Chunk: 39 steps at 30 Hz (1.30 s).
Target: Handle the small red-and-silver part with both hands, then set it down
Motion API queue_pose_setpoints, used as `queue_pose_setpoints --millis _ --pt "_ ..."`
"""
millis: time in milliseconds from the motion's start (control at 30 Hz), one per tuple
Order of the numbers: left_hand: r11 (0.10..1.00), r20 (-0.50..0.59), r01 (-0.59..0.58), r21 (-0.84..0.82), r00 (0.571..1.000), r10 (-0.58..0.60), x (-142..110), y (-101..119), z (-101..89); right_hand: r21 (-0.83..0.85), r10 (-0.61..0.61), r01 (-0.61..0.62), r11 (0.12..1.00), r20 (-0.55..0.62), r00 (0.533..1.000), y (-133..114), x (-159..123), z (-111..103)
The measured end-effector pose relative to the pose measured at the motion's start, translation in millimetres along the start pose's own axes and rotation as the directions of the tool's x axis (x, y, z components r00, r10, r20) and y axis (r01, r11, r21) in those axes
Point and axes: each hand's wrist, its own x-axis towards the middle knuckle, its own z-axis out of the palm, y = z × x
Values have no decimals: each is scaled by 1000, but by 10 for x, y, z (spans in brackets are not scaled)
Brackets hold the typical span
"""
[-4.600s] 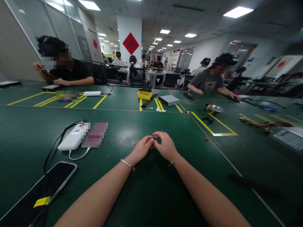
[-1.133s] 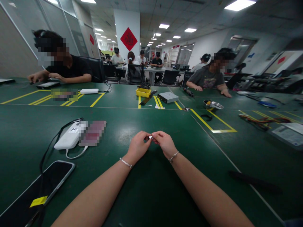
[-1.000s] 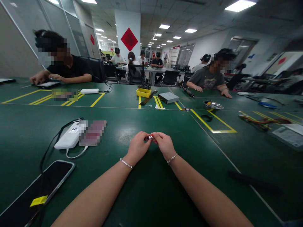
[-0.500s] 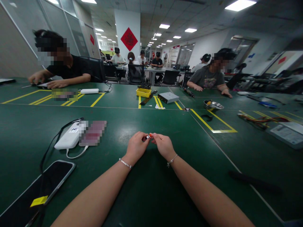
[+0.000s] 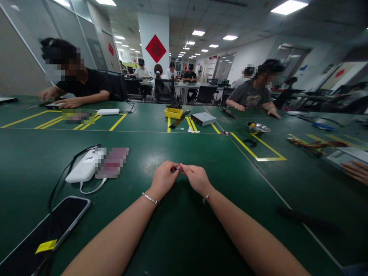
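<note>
Over the middle of the green table (image 5: 161, 145), my left hand (image 5: 163, 178) pinches a small part with a silvery metal piece (image 5: 178, 167) between thumb and fingers. My right hand (image 5: 199, 179) meets it from the other side, its thumb and fingertips closed on the part's orange end (image 5: 181, 166). The part is too small to name, and fingers cover much of it. Both wrists are just above the table, each wearing a bracelet.
To the left lie a white power bank (image 5: 85, 165), a cabled phone and a larger dark phone (image 5: 46, 234). A yellow tray (image 5: 173, 113), grey metal box (image 5: 203, 119) and metal bowl (image 5: 258, 128) stand farther back. At right, another person's hand (image 5: 356, 170) touches a metal box (image 5: 335, 158).
Another person's hand has come in at the right edge onto the metal box. My hands stay nearly in place around the small part, with only a slight shift of the fingers.
</note>
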Motion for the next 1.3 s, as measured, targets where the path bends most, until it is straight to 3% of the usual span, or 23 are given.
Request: queue_pose_setpoints --millis 133,300,400,467,600,700,767,967,1033,1167,1233,1300 --pt "999 13 -7 51 1000 7 13 -3 9 58 -6 7 998 -10 1000 23 6 16" --pt "997 67 -57 51 996 53 17 66 58 106 86 -82 991 -42 995 69 84 -15" --pt "996 41 -77 51 996 75 14 54 78 24 146 -144 989 -105 984 152 186 -207" --pt "996 20 -47 79 999 46 18 -4 93 -42 193 -206 978 -207 959 270 243 -463" --pt "980 84 108 165 989 -123 39 -167 138 -181 301 -407 896 -426 853 678 220 -1119" --pt "968 134 134 211 977 -165 48 -230 162 -293 423 -655 697 -569 705 1028 112 -1490" --pt "968 158 117 221 975 -154 48 -234 161 -323 466 -751 576 -625 626 1210 50 -1623" --pt "966 218 101 238 964 -154 58 -229 131 -253 548 -853 457 -676 493 1366 -22 -1711" --pt "965 229 96 244 961 -154 59 -236 133 -285 479 -831 477 -709 518 1310 -31 -1696" --pt "963 235 89 253 960 -150 48 -235 151 -483 206 -660 576 -696 688 1076 34 -1497" --pt "964 235 83 254 961 -144 44 -229 158 -591 112 -502 632 -571 813 909 117 -1263" --pt "963 240 78 258 960 -142 42 -224 162 -674 14 -267 689 -357 934 727 195 -954"
